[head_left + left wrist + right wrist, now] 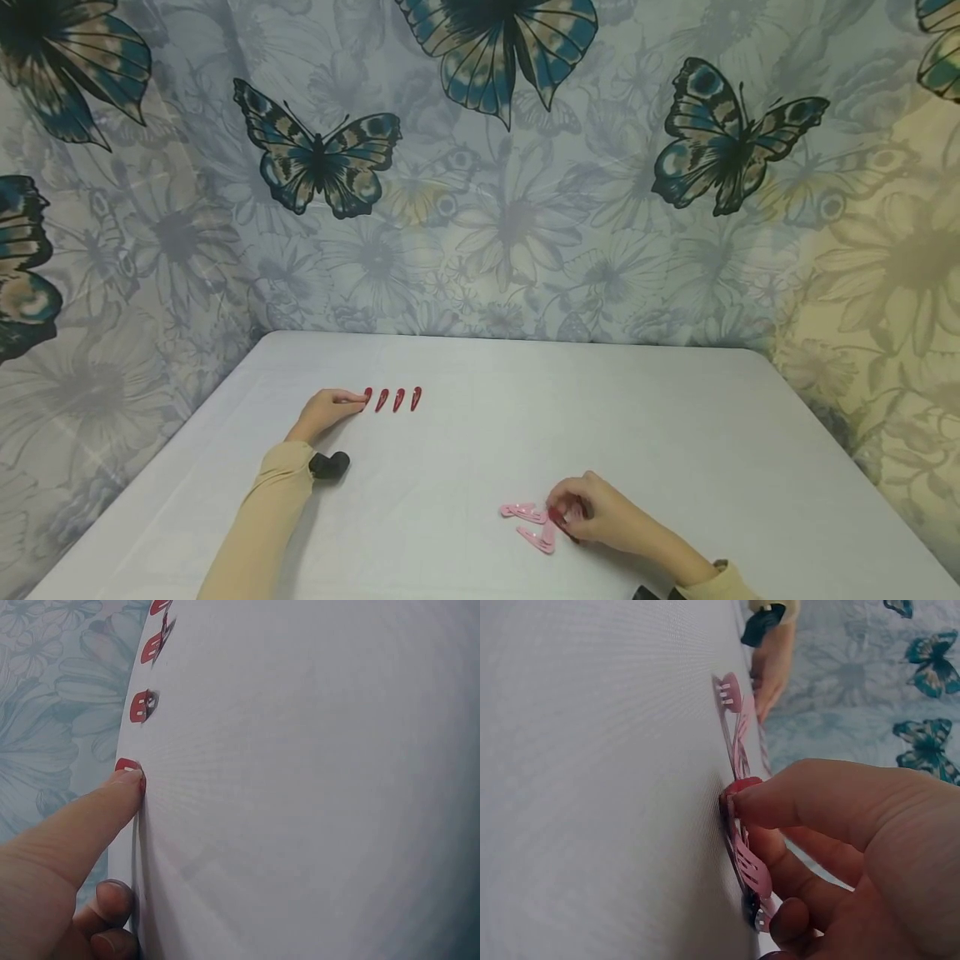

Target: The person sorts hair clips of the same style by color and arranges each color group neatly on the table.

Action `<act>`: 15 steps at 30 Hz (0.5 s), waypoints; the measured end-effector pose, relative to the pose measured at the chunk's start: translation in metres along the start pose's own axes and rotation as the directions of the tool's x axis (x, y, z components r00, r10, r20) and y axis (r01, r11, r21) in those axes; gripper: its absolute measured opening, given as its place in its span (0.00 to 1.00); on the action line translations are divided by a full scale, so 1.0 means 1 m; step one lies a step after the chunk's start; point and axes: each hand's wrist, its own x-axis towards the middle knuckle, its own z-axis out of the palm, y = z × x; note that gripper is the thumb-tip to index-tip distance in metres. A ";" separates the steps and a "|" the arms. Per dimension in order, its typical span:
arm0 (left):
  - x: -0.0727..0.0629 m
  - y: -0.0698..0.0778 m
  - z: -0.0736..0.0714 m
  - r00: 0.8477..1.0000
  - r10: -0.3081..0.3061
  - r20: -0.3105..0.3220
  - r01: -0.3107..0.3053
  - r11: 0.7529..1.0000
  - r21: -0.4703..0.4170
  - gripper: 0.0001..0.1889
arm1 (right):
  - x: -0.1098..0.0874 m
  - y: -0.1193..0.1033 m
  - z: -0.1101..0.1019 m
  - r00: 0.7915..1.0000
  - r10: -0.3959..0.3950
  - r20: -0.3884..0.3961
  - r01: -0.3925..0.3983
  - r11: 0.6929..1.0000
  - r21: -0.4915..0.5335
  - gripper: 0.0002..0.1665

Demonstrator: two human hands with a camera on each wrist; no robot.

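Note:
Several red snap hair clips lie in a slanted row on the white table. At the row's left end my left hand pinches a red hair clip, its thumb over the clip in the left wrist view. My right hand is low over a small pile nearer the front, thumb and finger pinching another red hair clip. Pink hair clips lie beside and under the right fingers, which partly hide the pile. One pink clip points away at the pile's far side.
The white table runs back to a wall printed with flowers and butterflies. A dark wrist strap sits on the left sleeve. The left hand also shows beyond the pile in the right wrist view.

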 end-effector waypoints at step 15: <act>0.001 0.000 -0.001 1.000 0.009 0.004 -0.009 1.000 0.012 0.15 | 0.002 0.002 -0.001 0.999 -0.046 0.000 0.046 0.999 0.013 0.12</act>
